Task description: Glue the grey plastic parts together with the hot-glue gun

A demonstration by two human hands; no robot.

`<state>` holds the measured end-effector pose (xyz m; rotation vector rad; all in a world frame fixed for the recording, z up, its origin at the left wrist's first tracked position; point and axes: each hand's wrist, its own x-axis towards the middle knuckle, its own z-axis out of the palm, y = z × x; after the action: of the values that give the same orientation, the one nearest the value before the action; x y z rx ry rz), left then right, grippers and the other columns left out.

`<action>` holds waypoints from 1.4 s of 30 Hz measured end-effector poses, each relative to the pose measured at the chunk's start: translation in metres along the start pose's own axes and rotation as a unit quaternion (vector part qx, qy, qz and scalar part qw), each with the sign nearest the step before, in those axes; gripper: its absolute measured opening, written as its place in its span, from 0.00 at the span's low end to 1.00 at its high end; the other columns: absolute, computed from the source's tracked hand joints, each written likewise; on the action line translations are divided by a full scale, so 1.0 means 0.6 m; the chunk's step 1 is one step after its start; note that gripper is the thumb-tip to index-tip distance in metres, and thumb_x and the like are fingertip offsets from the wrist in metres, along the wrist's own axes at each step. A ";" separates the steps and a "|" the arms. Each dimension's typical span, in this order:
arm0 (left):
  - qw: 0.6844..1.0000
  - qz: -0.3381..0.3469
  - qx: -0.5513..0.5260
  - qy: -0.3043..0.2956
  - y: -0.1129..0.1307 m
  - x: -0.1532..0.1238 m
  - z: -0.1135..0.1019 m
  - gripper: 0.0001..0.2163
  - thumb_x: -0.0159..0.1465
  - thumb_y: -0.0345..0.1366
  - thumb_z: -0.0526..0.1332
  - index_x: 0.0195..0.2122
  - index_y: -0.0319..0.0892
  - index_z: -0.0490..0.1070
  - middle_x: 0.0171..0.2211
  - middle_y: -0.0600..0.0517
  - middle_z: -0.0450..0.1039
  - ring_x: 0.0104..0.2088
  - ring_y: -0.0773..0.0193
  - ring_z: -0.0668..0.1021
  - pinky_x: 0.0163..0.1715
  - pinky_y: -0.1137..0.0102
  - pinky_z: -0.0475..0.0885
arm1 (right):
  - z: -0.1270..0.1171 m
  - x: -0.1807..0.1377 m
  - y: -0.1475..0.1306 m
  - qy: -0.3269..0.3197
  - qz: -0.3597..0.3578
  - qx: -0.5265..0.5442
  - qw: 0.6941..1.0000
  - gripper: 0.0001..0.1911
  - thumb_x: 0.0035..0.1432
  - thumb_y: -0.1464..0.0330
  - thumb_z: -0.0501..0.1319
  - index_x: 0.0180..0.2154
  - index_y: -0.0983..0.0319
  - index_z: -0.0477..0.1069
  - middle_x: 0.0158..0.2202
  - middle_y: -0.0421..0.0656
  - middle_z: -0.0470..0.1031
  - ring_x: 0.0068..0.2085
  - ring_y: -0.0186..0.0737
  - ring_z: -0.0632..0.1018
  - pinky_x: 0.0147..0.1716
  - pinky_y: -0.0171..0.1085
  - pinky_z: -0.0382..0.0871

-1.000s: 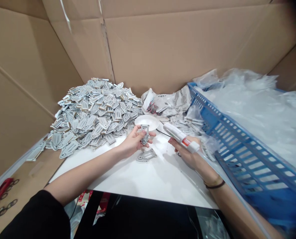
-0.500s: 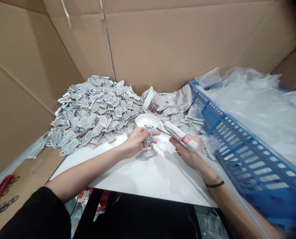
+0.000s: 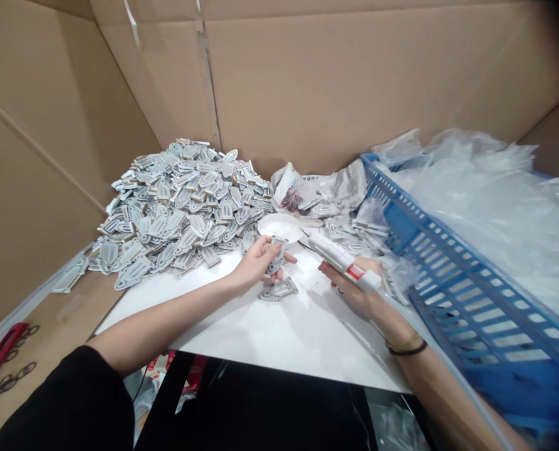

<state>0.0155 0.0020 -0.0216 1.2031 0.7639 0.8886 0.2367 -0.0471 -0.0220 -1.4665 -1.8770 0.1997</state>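
Observation:
My left hand (image 3: 257,264) pinches a small grey flat part (image 3: 276,253) just above the white board (image 3: 270,326). A second grey part (image 3: 278,290) lies flat on the board right below that hand. My right hand (image 3: 359,289) is wrapped round a white tube-shaped tool with a red label (image 3: 343,259), its tip pointing left toward a white dish (image 3: 279,227). A large heap of the same grey parts (image 3: 180,207) lies to the left, behind my left hand.
A blue slotted basket (image 3: 453,282) filled with clear plastic bags (image 3: 486,200) stands at the right. Crumpled bags with more parts (image 3: 321,191) lie behind the dish. Cardboard walls (image 3: 336,81) enclose the back and left. Red-handled scissors (image 3: 0,357) lie at the far left.
My left hand has tilted the grey part and lowered it slightly toward the board. The right hand with the tool has barely moved.

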 end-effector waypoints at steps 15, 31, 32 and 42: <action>0.997 0.078 -0.003 -0.030 -0.014 -0.011 0.018 0.12 0.67 0.41 0.57 0.42 0.45 0.52 0.31 0.55 0.70 0.17 0.76 0.62 0.18 0.77 0.53 | 0.002 -0.004 -0.017 -0.074 -0.128 0.019 0.989 0.16 0.62 0.65 0.54 0.22 0.57 0.58 0.21 0.39 0.64 0.23 0.35 0.66 0.25 0.37 0.58; 0.997 0.060 -0.044 -0.033 -0.016 -0.014 0.023 0.13 0.65 0.43 0.60 0.41 0.48 0.55 0.33 0.54 0.73 0.16 0.75 0.64 0.14 0.77 0.51 | 0.010 -0.008 -0.004 -0.078 -0.120 -0.022 0.989 0.15 0.59 0.67 0.55 0.20 0.57 0.59 0.20 0.40 0.66 0.22 0.36 0.68 0.25 0.38 0.57; 0.997 0.058 -0.042 -0.033 -0.017 -0.014 0.023 0.13 0.65 0.43 0.60 0.41 0.48 0.55 0.33 0.54 0.73 0.16 0.75 0.64 0.14 0.77 0.50 | 0.010 -0.009 -0.003 -0.080 -0.117 -0.023 0.990 0.15 0.59 0.67 0.55 0.20 0.57 0.59 0.20 0.40 0.66 0.22 0.36 0.68 0.25 0.38 0.57; 0.997 0.037 -0.064 -0.018 -0.012 -0.012 0.024 0.13 0.65 0.42 0.58 0.42 0.46 0.53 0.32 0.55 0.72 0.17 0.74 0.64 0.17 0.77 0.53 | 0.014 -0.008 0.002 -0.056 -0.138 -0.032 0.988 0.12 0.57 0.69 0.57 0.22 0.58 0.62 0.22 0.40 0.67 0.23 0.35 0.68 0.26 0.36 0.57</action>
<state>0.0258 -0.0114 -0.0258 1.1361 0.6278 0.9597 0.2327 -0.0485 -0.0305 -1.2414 -2.1709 0.0909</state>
